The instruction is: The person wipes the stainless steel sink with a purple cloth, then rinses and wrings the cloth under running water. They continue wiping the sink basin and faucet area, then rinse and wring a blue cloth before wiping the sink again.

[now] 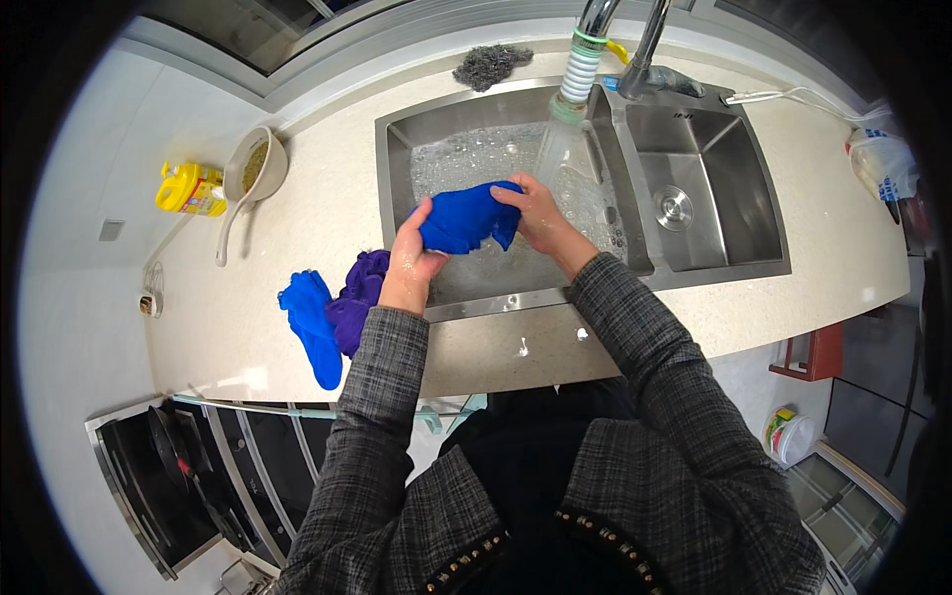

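Note:
A wet blue cloth (468, 216), possibly a sock, is stretched between my two hands above the left basin. My left hand (413, 256) grips its left end near the basin's rim, while my right hand (541, 216) pinches the upper right end. Below them, the steel sink basin (476, 297) holds sudsy water (476, 152). Water pours from the white ribbed faucet hose (579, 78) just beyond my right hand. On the counter, left of my left forearm, lie a blue sock (316, 335) and a crumpled purple cloth (358, 297), side by side and touching.
A yellow bottle (192, 190) and a long-handled ladle (271, 163) stand at the left on the pale counter (223, 320). Dark steel wool (491, 65) lies behind the sink. The smaller right basin (732, 208) has a drain. A plastic bag (883, 163) sits far right.

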`<state>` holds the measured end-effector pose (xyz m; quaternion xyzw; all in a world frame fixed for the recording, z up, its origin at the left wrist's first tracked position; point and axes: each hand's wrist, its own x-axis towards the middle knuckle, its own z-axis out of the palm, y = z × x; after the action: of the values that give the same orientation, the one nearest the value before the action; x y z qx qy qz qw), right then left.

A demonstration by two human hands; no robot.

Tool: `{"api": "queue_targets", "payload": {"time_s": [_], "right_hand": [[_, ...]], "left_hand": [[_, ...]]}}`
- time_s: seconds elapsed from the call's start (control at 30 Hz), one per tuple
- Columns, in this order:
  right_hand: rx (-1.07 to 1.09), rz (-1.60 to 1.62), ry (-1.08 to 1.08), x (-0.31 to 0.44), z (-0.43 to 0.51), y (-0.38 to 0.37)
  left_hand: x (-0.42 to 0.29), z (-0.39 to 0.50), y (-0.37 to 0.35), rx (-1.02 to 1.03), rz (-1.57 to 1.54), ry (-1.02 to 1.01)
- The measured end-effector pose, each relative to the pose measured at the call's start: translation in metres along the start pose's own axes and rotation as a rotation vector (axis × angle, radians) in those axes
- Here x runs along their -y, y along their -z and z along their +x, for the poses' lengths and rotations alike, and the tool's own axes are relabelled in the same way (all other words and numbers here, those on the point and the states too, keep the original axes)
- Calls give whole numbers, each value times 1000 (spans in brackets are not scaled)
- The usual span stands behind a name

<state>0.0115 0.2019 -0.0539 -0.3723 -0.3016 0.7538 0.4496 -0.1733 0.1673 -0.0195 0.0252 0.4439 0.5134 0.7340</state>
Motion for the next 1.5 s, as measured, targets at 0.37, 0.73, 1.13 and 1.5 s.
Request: {"api": "queue_targets", "payload": {"time_s": [0.37, 0.73, 1.13, 1.5], "right_hand": [[-238, -1288, 824, -11, 7, -64], [-341, -1287, 481, -8, 21, -49], [113, -605, 443, 29, 2, -56], [-9, -185, 64, 17, -24, -20]], "left_hand": [[57, 77, 30, 112, -24, 95], [35, 22, -14, -29, 269, -7], [1, -20, -14, 122, 53, -20], [7, -25, -24, 49, 122, 85]]}}
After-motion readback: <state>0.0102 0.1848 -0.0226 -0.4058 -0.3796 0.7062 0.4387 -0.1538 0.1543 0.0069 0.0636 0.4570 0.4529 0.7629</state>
